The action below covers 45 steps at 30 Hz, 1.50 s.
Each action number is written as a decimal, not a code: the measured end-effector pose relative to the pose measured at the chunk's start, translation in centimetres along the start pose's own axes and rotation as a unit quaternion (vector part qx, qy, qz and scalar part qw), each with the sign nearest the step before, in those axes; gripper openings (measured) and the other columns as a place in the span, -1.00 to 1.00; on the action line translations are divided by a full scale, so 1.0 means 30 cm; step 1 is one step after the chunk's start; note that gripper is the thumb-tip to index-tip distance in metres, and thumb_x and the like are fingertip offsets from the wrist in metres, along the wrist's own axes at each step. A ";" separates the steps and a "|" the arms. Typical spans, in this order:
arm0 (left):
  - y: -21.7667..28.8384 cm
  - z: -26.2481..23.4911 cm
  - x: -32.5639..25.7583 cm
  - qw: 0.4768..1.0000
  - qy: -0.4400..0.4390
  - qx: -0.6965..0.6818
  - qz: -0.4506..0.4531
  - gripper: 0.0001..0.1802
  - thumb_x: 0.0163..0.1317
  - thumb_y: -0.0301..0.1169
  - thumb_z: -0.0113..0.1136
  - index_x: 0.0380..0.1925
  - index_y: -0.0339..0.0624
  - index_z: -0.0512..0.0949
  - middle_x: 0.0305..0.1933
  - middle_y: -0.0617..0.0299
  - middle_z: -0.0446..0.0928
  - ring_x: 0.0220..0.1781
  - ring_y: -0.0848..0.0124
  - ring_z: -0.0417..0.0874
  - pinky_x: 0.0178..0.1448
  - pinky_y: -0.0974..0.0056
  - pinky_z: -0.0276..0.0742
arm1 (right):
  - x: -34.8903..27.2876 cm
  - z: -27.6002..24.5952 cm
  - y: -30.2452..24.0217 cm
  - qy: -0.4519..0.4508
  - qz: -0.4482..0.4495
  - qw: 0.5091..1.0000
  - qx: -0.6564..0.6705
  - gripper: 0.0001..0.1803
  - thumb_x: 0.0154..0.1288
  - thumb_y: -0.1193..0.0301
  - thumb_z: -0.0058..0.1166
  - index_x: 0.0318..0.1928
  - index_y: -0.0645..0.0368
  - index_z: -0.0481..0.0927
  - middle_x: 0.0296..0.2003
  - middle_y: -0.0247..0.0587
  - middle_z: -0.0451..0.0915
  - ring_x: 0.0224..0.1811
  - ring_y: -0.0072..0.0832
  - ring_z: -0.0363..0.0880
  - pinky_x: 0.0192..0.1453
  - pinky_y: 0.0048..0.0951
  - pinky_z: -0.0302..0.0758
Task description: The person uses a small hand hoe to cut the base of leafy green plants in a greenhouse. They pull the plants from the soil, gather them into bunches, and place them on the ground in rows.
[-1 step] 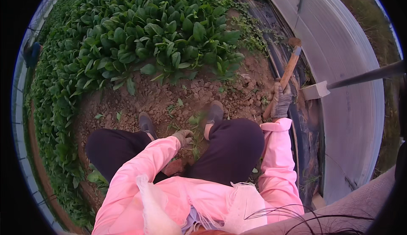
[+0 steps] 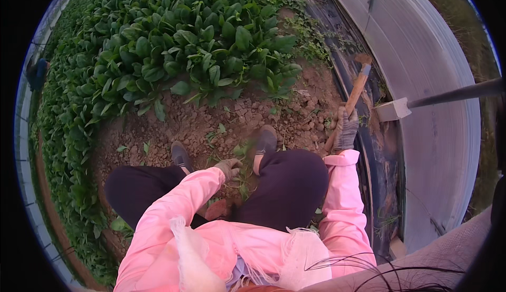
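Observation:
My right hand (image 2: 346,130), in a grey-brown work glove, is wrapped round the wooden handle of a short hand hoe (image 2: 358,87). The hoe tilts up and away to the right, its rusty head over the dark plastic strip at the bed's edge. Low between my knees is my gloved left hand (image 2: 227,169), its fingers curled beside small green weeds (image 2: 244,173). Whatever those fingers may hold is hidden. Bare, crumbly soil (image 2: 211,118) lies around my shoes, with a few loose green sprigs on it.
Dense leafy green plants (image 2: 174,44) fill the bed ahead and to the left. A translucent plastic wall (image 2: 421,81) runs along the right, with a dark pole (image 2: 453,93) ending in a pale block (image 2: 392,110). Another person (image 2: 38,73) is at the far left.
My right hand and the hoe have shifted slightly nearer and to the left. The left hand stays in almost the same place; the whole view has moved a little.

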<state>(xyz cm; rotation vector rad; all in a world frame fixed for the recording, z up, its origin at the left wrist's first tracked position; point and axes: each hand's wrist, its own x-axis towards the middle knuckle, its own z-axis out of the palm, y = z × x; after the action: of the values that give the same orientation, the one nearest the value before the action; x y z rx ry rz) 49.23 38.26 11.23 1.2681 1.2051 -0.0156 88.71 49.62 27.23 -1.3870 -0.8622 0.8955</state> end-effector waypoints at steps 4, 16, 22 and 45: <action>0.226 -0.119 0.232 0.989 -0.022 0.119 0.082 -0.66 0.40 -0.36 0.08 0.14 -0.14 0.51 0.05 0.02 0.62 0.09 0.11 0.64 0.24 0.16 0.49 | -0.041 -0.033 0.297 0.118 0.119 0.985 0.031 -0.73 0.42 0.26 0.14 -0.12 0.15 0.39 -0.55 -0.41 0.40 -0.68 -0.64 0.35 -0.63 -0.58 0.34; 0.662 -0.215 1.099 0.747 -0.045 0.588 0.308 -0.26 0.34 -0.38 -0.07 0.52 -0.01 0.01 0.56 0.05 0.15 0.59 0.20 0.13 0.66 0.03 -0.25 | 0.085 0.165 0.555 0.165 0.213 0.960 0.080 -0.75 0.46 0.24 0.06 -0.17 0.11 0.32 -0.54 -0.36 0.42 -0.66 -0.58 0.39 -0.59 -0.50 0.42; 0.728 -0.388 1.197 0.481 -0.070 0.848 0.209 -0.30 0.41 -0.21 -0.18 0.51 -0.04 -0.03 0.60 0.13 0.04 0.62 0.23 0.05 0.63 -0.22 -0.41 | 0.031 0.177 0.600 0.088 0.279 0.953 0.080 -0.59 0.43 0.15 0.13 0.06 0.18 0.40 -0.48 -0.37 0.41 -0.62 -0.59 0.36 -0.55 -0.49 0.41; 0.747 -0.444 1.190 0.396 -0.061 0.889 0.223 -0.50 0.42 -0.32 -0.17 0.34 -0.08 0.29 0.38 0.09 0.34 0.47 0.21 0.30 0.61 -0.26 -0.37 | 0.079 0.371 0.903 -0.045 0.415 0.905 0.082 -0.60 0.44 0.05 0.09 -0.09 0.12 0.39 -0.59 -0.37 0.38 -0.72 -0.58 0.31 -0.71 -0.46 0.33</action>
<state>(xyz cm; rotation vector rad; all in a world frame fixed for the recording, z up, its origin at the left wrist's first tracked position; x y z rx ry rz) 69.43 77.07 4.94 3.2997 0.1473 -1.3223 79.20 56.19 0.21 -1.5809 -0.2105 1.6460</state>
